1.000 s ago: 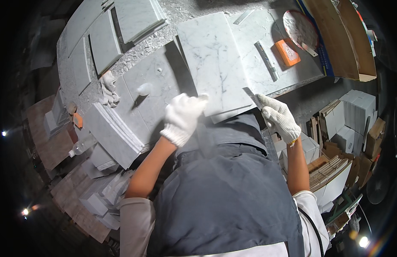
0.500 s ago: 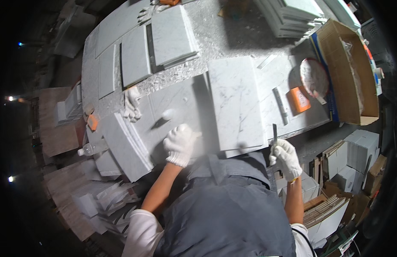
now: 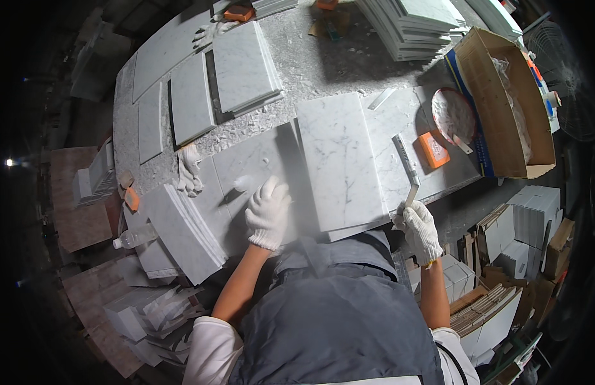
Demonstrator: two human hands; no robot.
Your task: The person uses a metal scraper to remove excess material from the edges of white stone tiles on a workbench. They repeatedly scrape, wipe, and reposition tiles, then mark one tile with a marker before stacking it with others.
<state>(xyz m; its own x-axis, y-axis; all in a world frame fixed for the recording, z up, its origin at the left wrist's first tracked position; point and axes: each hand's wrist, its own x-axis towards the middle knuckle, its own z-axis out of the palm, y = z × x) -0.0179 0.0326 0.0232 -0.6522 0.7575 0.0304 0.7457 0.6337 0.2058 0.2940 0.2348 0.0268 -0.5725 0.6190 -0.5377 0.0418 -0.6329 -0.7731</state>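
My right hand [image 3: 420, 232], in a white knit glove, is closed round a narrow flat metal blade [image 3: 412, 194] at the table's front edge. The blade's upper end meets a dark grey, marked strip [image 3: 405, 158] lying on a slab. My left hand [image 3: 268, 210], also gloved, is curled closed over a pale marble slab [image 3: 246, 157]; what its fingers hold, if anything, is hidden. Close by it lies a small blurred white object [image 3: 242, 184]. Between my hands, a grey-veined white marble tile [image 3: 342, 160] rests on another slab.
Beyond my left hand lie spare white gloves [image 3: 189, 170] and stacked tiles [image 3: 246, 67]. A plastic bottle [image 3: 136, 237] lies at the left edge. An orange block [image 3: 433, 150], a round tub of pale paste [image 3: 452, 115] and a long cardboard box [image 3: 506, 106] are at the right.
The whole view has shifted slightly. My right hand has tilted the blade, so its end now leans toward the marked strip. My left hand has slid a little away from me over the slab.
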